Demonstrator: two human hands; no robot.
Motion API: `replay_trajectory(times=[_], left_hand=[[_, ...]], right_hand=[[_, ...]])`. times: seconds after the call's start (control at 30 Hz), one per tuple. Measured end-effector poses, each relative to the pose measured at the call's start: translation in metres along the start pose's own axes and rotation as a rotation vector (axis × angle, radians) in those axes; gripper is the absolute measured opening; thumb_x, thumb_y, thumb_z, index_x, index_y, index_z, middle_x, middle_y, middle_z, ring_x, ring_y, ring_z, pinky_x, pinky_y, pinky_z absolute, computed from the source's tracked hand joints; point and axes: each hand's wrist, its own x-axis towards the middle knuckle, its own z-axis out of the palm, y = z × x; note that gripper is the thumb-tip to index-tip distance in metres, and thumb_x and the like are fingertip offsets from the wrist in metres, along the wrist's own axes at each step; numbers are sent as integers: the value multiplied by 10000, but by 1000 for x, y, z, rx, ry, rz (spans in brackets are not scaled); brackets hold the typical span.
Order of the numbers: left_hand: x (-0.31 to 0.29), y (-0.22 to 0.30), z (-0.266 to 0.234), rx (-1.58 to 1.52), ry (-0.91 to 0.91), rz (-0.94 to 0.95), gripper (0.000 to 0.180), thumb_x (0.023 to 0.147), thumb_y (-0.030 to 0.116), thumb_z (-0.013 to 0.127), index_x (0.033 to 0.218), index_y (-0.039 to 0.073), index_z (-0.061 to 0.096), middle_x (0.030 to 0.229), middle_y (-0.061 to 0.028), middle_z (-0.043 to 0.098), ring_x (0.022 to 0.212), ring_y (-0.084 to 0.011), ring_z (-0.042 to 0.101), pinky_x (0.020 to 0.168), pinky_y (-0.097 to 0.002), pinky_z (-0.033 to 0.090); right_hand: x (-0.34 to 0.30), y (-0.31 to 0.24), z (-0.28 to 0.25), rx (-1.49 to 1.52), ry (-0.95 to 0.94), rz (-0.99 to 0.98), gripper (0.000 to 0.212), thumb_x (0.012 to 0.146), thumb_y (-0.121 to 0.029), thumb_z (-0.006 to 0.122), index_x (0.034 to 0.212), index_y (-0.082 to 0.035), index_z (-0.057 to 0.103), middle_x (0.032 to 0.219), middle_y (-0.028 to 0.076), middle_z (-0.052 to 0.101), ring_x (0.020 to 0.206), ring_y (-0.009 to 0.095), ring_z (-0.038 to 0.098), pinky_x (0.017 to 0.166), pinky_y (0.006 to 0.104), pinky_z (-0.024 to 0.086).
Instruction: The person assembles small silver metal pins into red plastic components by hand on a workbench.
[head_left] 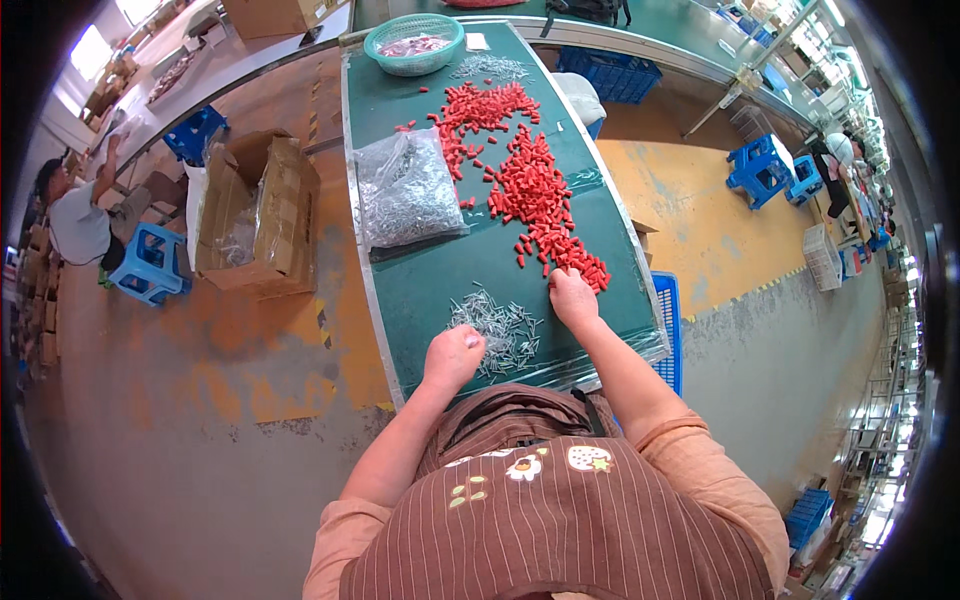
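A long heap of small red plastic plugs (pixel 530 185) runs down the green table. At its near end my right hand (pixel 574 302) reaches in, its fingertips pinched together against the plugs; what they hold is hidden. My left hand (pixel 453 358) is closed in a fist at the left side of a loose pile of thin silver screws or pins (pixel 512 335). Whatever lies inside that fist cannot be made out. A clear plastic bag (pixel 405 188) full of similar silver pieces lies flat to the left of the red heap.
On the table's far end stand a green mesh basket (pixel 414 45) and another small silver pile (pixel 492 68). An open cardboard box (pixel 258 215) and a blue stool (pixel 150 262) are on the floor at left. A blue crate (pixel 667 330) adjoins the right edge. Someone sits far left.
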Motion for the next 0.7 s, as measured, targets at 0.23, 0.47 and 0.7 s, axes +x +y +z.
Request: replay_trajectory(times=[0.23,0.47,0.7], left_hand=[[-1,-5,2,32,30,-14,221,758,257,614,821,50,661,764,-175,641,737,-337,626,672,-397,488],[-3,-6,7,16,45,1,201,751,247,609,803,59,659,744,-177,636,720,-341,624,659,-400,487],[3,-8,5,-6,121,-16,190,751,220,597,767,38,646,724,-186,626,703,-348,620,643,-403,485]], right_hand=[[-12,-5,-7,9,-77,-22,110,797,-118,526,893,-78,561,938,210,528,789,394,599,685,477,493],[-16,-1,-6,17,-35,-63,129,739,-93,565,861,-74,600,861,166,549,789,352,587,707,433,483],[-36,-24,-34,535,-90,-98,185,726,-92,628,906,-49,625,903,137,602,804,273,625,727,359,509]])
